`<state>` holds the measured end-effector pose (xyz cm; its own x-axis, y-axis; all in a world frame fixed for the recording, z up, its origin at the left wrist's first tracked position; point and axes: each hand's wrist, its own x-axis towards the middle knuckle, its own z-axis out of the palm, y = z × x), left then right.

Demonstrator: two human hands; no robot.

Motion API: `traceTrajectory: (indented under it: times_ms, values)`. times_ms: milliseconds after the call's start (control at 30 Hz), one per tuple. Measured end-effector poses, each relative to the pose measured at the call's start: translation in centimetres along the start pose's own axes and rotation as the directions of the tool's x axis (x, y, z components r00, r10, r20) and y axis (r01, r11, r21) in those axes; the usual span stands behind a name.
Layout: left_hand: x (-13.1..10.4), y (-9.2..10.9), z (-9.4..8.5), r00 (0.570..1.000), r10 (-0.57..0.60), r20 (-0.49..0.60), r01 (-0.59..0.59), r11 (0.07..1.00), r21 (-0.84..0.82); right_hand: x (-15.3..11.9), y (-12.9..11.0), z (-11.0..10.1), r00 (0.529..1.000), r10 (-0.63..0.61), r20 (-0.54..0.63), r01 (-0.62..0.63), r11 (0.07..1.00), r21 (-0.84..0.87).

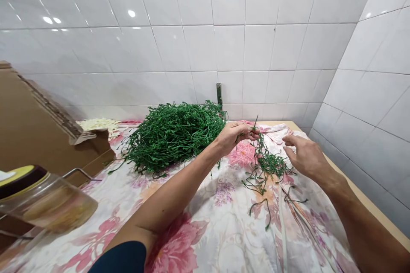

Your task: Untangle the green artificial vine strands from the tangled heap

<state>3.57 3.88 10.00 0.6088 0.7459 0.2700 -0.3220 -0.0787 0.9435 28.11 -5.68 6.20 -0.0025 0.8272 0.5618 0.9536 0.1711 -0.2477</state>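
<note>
My left hand [241, 133] pinches a thin green stem [256, 121] with small branching tips, held above the flowered cloth. Just to the right, my right hand [304, 155] hovers with its thumb and fingers apart, holding nothing that I can see. Between and below the hands lies a small loose cluster of green stems [272, 164], with a few single pieces strewn nearer to me. A large heap of the same green stems [179, 136] rests on the cloth to the left of my left hand. Whether they are real or artificial I cannot tell.
A floral cloth [224, 230] covers the table. On the left stand a cardboard box [41, 119] and a clear jar [54, 204] with a yellow-and-dark lid. Pale small pieces [99, 125] lie behind the box. Thin strips [283, 226] lie at front right. Tiled walls close the back and right.
</note>
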Motion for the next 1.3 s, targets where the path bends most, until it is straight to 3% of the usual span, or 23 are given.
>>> traceTrajectory:
  times_ms: [100, 233, 300, 433, 633, 867, 1067, 1200, 1300]
  values:
    - [0.0, 0.2, 0.7, 1.0, 0.011, 0.029, -0.012, 1.0, 0.015, 0.0, -0.2, -0.1, 1.0, -0.007, -0.003, 0.007, 0.999, 0.042]
    - [-0.3, 0.2, 2.0, 0.997, 0.024, 0.072, -0.025, 1.0, 0.018, 0.0, -2.2, -0.9, 0.993, 0.074, -0.097, -0.026, 0.905, 0.425]
    - [-0.7, 0.2, 2.7, 0.995, 0.022, 0.099, -0.023, 1.0, 0.005, -0.1, -3.2, -1.1, 0.995, 0.065, -0.071, -0.016, 0.838, 0.546]
    - [-1.6, 0.0, 3.4, 0.99, 0.005, 0.141, -0.002, 1.0, -0.017, -0.3, -4.0, -1.0, 0.999, -0.038, 0.034, 0.009, 0.788, 0.616]
    - [-2.6, 0.5, 2.6, 0.994, 0.014, 0.111, -0.01, 0.999, -0.039, -0.3, -3.7, -0.9, 0.993, -0.059, -0.099, 0.104, 0.834, 0.542]
    - [-3.9, 0.7, 0.8, 0.985, -0.119, 0.123, 0.086, 0.966, 0.242, -0.2, -3.8, -1.0, 0.934, -0.129, -0.333, 0.265, 0.876, 0.404]
    - [-4.6, 0.9, 0.7, 0.952, -0.246, 0.183, 0.175, 0.926, 0.335, -0.5, -4.2, -0.7, 0.912, -0.199, -0.359, 0.329, 0.878, 0.347]
    - [-5.3, 1.6, 1.4, 0.924, -0.271, 0.268, 0.157, 0.912, 0.379, -0.8, -4.4, -0.1, 0.898, -0.265, -0.351, 0.379, 0.872, 0.311]
    - [-5.5, 1.5, 1.9, 0.936, -0.245, 0.251, 0.133, 0.911, 0.391, -0.9, -4.6, 0.2, 0.885, -0.316, -0.342, 0.414, 0.871, 0.265]
